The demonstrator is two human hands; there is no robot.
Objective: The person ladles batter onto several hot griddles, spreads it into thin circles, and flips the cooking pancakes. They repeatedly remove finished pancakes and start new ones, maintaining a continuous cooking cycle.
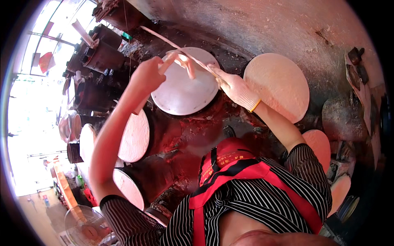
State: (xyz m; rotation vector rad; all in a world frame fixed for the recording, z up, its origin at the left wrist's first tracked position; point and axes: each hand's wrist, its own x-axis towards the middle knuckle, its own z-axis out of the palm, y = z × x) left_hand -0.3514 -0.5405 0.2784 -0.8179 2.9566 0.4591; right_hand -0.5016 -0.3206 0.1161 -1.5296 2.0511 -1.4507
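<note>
My bare left hand (148, 73) is closed around a pale, bent piece (190, 68), whose exact kind I cannot tell. It touches or crosses a long thin rod (163, 38). In a white knit glove with a yellow band at the wrist, my right hand (235, 87) grips the lower end of this rod, which slants up and left. Both hands are above a round silver metal lid (184, 95). Close to my right hand lies a large, pale round lid (277, 87) with a rough surface.
More pale round lids lie at the left (134, 138), lower left (127, 187) and right (318, 147). Dark cylindrical containers (106, 55) stand at the upper left. A stained wall (277, 27) rises beyond the lids. A fan (87, 226) is at the lower left.
</note>
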